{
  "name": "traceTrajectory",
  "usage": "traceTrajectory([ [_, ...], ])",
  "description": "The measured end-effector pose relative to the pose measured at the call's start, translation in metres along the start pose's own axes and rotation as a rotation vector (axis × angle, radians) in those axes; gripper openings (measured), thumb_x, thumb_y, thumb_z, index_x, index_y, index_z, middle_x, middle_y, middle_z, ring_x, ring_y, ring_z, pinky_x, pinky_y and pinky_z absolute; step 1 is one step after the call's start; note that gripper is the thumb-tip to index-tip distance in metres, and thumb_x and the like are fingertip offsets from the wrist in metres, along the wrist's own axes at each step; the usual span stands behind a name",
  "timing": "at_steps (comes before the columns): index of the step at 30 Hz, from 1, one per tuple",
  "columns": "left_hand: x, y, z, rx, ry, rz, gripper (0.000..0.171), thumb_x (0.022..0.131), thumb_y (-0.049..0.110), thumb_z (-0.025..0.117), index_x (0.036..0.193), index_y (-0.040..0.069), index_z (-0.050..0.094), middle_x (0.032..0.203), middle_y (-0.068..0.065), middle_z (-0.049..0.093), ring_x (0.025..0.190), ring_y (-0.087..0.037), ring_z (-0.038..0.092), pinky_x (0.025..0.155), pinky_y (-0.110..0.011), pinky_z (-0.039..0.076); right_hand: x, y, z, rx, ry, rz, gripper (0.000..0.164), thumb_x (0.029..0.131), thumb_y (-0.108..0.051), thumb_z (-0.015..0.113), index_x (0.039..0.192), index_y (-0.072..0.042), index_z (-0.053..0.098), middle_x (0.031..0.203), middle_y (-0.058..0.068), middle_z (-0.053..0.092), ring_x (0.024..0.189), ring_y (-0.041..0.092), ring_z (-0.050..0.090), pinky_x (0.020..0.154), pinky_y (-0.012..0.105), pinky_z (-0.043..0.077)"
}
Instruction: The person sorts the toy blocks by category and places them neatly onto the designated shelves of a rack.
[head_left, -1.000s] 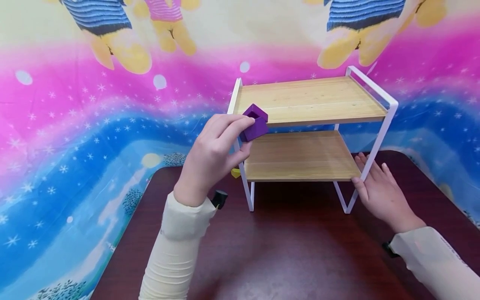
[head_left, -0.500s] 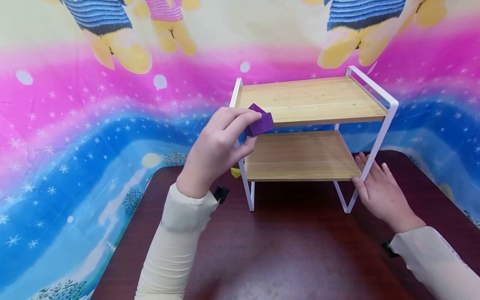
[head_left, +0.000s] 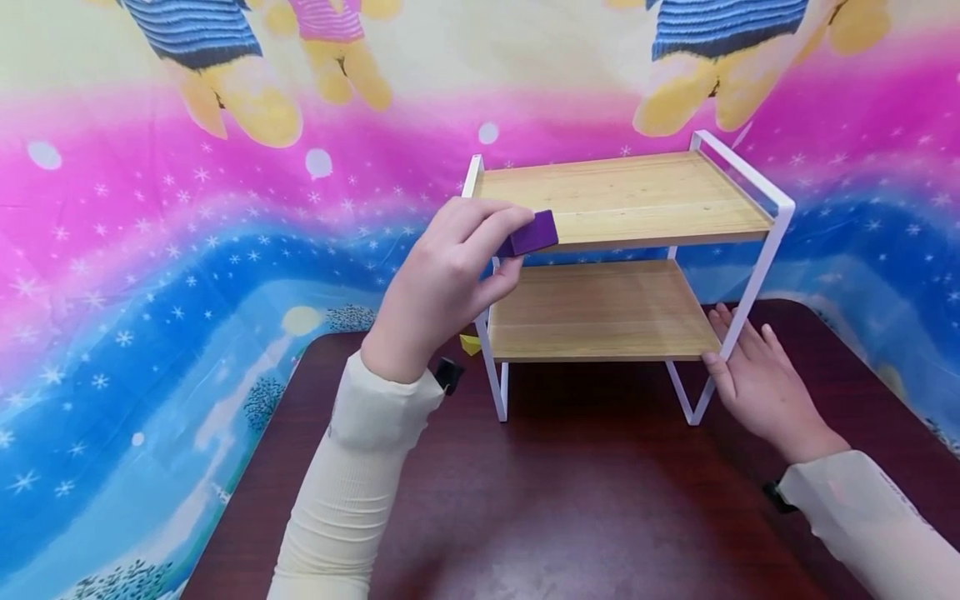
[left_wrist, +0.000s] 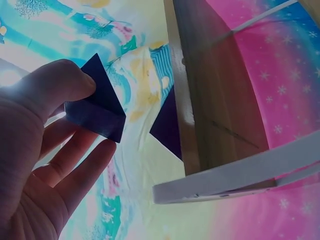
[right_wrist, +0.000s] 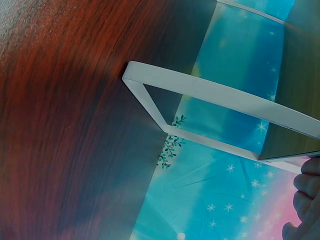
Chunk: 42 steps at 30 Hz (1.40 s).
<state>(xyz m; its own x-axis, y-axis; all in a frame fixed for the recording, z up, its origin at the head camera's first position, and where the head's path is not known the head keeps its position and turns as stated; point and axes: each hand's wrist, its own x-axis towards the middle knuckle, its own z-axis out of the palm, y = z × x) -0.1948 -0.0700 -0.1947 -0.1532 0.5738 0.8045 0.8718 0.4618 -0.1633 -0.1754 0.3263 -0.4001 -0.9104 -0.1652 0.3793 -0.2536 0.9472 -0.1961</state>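
My left hand [head_left: 442, 283] pinches a purple block [head_left: 536, 233] between thumb and fingertips, in front of the upper shelf's left front edge. Seen from the left wrist, this block [left_wrist: 97, 102] has a slanted, wedge-like outline, and another dark purple piece [left_wrist: 169, 127] juts past the shelf edge. My left hand largely hides that spot in the head view. A two-tier shelf rack [head_left: 622, 196] with wooden boards and white metal frames stands on the table. My right hand [head_left: 768, 392] holds its right front leg [head_left: 750, 292] by the lower shelf, thumb in front and fingers behind.
A small yellow piece [head_left: 470, 344] lies on the dark wooden table [head_left: 600, 517], left of the rack's left leg. The lower shelf [head_left: 600, 312] sits under the upper board. A colourful printed cloth [head_left: 187, 250] hangs behind and along the left side.
My left hand has moved right and slightly up with the purple block, which has turned to show a different face. The right hand and the rack have stayed in place.
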Motion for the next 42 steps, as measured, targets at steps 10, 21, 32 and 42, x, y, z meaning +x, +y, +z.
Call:
traceTrajectory([
  [10,0.011,-0.001,0.002,-0.009,-0.046,-0.012,0.03,0.091,0.006,0.071,0.12,-0.001,0.068,0.118,-0.015,0.067,0.112,-0.029,0.06,0.103,-0.033,0.048,0.0,0.0,-0.001,-0.011,-0.015,0.004,0.066,0.11,-0.039,0.034,0.16,0.001,0.017,0.164,0.026,0.018,0.154,0.038,0.007,0.122,0.05,-0.013],
  [21,0.029,-0.003,0.004,-0.052,-0.082,-0.011,0.028,0.094,0.007,0.065,0.121,0.0,0.068,0.119,-0.014,0.067,0.11,-0.027,0.059,0.102,-0.029,0.048,0.001,0.0,-0.002,-0.015,-0.013,0.004,0.066,0.111,-0.039,0.033,0.159,0.003,0.018,0.164,0.027,0.017,0.154,0.038,0.006,0.122,0.049,-0.013],
  [32,0.031,-0.01,0.012,-0.041,-0.144,0.019,0.028,0.094,0.006,0.064,0.122,-0.001,0.067,0.12,-0.015,0.065,0.112,-0.029,0.058,0.102,-0.03,0.048,0.001,-0.002,-0.002,-0.014,-0.01,0.001,0.066,0.111,-0.039,0.033,0.159,0.003,0.017,0.164,0.027,0.017,0.154,0.038,0.005,0.122,0.05,-0.012],
  [42,0.039,-0.007,0.017,-0.03,-0.184,0.036,0.028,0.095,0.005,0.061,0.121,-0.001,0.066,0.12,-0.015,0.065,0.11,-0.031,0.058,0.103,-0.031,0.046,0.001,-0.002,-0.003,-0.009,-0.018,0.012,0.067,0.111,-0.04,0.032,0.159,0.002,0.016,0.164,0.027,0.016,0.154,0.038,0.005,0.122,0.049,-0.012],
])
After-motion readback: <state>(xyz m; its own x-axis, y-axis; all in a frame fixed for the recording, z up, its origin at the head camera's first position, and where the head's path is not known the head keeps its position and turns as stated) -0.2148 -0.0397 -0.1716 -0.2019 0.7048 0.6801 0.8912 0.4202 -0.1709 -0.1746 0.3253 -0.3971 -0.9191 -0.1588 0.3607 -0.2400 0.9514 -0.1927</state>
